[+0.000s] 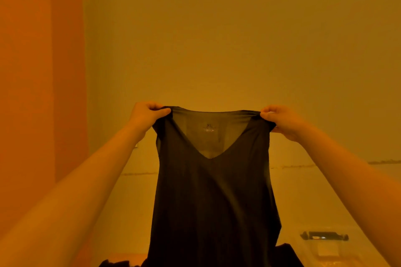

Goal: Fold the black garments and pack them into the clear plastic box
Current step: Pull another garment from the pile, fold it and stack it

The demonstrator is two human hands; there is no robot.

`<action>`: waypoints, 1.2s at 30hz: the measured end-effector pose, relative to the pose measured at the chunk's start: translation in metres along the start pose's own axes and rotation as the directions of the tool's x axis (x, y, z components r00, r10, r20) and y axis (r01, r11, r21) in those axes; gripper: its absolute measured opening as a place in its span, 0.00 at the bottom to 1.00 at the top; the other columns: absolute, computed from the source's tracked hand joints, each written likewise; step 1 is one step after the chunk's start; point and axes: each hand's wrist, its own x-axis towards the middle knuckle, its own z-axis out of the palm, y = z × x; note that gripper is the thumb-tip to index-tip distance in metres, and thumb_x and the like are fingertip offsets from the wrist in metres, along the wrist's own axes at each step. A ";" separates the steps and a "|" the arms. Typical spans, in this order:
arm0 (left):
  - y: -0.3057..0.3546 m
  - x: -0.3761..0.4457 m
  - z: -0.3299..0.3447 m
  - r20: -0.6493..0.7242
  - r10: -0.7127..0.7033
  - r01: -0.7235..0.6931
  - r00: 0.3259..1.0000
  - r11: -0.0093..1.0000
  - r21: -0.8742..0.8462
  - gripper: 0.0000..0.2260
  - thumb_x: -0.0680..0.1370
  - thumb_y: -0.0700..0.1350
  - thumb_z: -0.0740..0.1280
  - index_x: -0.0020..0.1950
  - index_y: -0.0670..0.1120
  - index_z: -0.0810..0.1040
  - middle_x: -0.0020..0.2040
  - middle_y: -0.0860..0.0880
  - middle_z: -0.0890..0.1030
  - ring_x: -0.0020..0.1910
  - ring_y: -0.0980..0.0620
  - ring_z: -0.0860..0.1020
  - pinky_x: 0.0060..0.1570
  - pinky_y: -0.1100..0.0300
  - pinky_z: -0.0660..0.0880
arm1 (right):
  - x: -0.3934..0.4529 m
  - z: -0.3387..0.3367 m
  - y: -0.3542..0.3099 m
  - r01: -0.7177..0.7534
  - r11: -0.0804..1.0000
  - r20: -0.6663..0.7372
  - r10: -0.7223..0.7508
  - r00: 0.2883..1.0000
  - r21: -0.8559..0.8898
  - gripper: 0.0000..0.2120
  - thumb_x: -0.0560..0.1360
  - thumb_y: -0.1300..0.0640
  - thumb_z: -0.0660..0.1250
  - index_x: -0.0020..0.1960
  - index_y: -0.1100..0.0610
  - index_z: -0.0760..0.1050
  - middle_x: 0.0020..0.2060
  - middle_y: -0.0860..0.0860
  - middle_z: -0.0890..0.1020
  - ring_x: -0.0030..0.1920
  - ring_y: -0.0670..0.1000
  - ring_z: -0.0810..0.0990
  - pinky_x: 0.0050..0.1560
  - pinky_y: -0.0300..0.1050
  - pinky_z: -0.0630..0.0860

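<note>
My left hand (146, 115) and my right hand (282, 122) are raised in front of me, set apart at shoulder width, each pinching one shoulder of a black V-neck top (213, 197) between thumb and curled fingers. The top hangs straight down between my outstretched arms, neckline facing me, a small printed size mark visible inside the back of the collar. Its hem drops out of sight at the bottom, where more black garments (115, 263) lie bunched. Low on my right sits the clear plastic box (325, 245), with a dark latch on its near edge. Behind is a plain wall under orange light. The fabric looks thin and slippery, so I judge a loose pinch could let one shoulder slide free and the fold come out crooked.
</note>
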 end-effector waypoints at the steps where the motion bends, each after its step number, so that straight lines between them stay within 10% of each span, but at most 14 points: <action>1: -0.001 -0.002 0.000 -0.011 -0.002 0.002 1.000 1.000 -0.019 0.08 0.74 0.41 0.70 0.36 0.47 0.76 0.36 0.50 0.76 0.35 0.55 0.73 0.32 0.64 0.69 | -0.001 0.000 -0.003 0.021 0.999 -0.018 -0.021 1.000 -0.039 0.09 0.78 0.62 0.61 0.39 0.56 0.72 0.36 0.52 0.75 0.36 0.48 0.75 0.36 0.40 0.73; 7: -0.004 -0.009 -0.012 0.038 -0.028 0.030 0.999 0.998 -0.053 0.08 0.77 0.41 0.67 0.37 0.47 0.77 0.36 0.48 0.77 0.36 0.53 0.74 0.36 0.63 0.71 | -0.010 -0.008 -0.025 0.195 0.918 -0.077 -0.235 0.969 -0.345 0.03 0.76 0.62 0.65 0.43 0.58 0.75 0.34 0.50 0.76 0.36 0.46 0.74 0.35 0.38 0.69; 27: 0.029 -0.069 -0.038 -0.071 0.107 -0.120 0.992 0.969 -0.218 0.09 0.78 0.40 0.65 0.38 0.50 0.75 0.26 0.59 0.78 0.31 0.63 0.75 0.34 0.70 0.72 | -0.089 -0.028 -0.065 0.240 0.941 -0.091 -0.268 0.959 -0.240 0.09 0.75 0.61 0.66 0.37 0.52 0.75 0.33 0.50 0.75 0.33 0.44 0.73 0.32 0.33 0.70; 36: 0.051 -0.080 -0.048 -0.143 0.159 -0.185 0.977 0.964 -0.191 0.08 0.78 0.43 0.65 0.39 0.50 0.76 0.37 0.52 0.76 0.36 0.59 0.74 0.34 0.69 0.71 | -0.098 -0.031 -0.086 0.262 0.947 -0.084 -0.281 0.956 -0.186 0.09 0.76 0.63 0.65 0.38 0.53 0.75 0.34 0.51 0.75 0.34 0.46 0.73 0.31 0.33 0.71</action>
